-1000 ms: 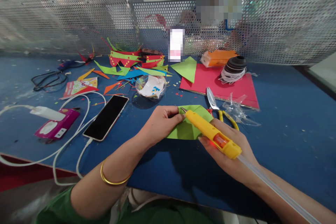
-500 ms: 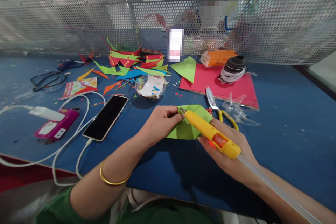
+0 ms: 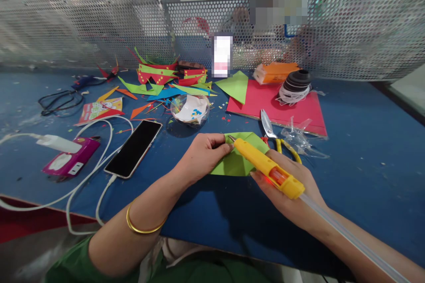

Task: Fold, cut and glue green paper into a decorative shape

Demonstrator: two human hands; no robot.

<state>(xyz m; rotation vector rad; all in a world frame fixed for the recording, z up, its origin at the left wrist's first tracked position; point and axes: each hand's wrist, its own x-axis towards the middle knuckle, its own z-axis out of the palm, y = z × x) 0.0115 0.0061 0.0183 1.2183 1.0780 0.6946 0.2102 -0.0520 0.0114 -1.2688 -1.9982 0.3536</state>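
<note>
A folded green paper (image 3: 237,163) is held above the blue table between both hands. My left hand (image 3: 206,155) pinches its left corner between thumb and fingers. A yellow glue gun (image 3: 265,163) lies across my right hand (image 3: 292,185), its metal tip over the paper near my left thumb and a clear glue stick running out of its back. Fingers of my right hand also touch the paper's right side; the gun partly hides them. Just beyond that hand lie scissors (image 3: 269,128) with yellow handles.
Behind stand a clear bowl (image 3: 190,117) with paper bits, red cardboard (image 3: 275,108), black-and-white thread (image 3: 295,88), a green sheet (image 3: 236,87) and cut paper masks (image 3: 157,74). At left are a phone (image 3: 134,149), white cables and a purple power strip (image 3: 71,158). Perforated metal panels (image 3: 99,17) stand behind.
</note>
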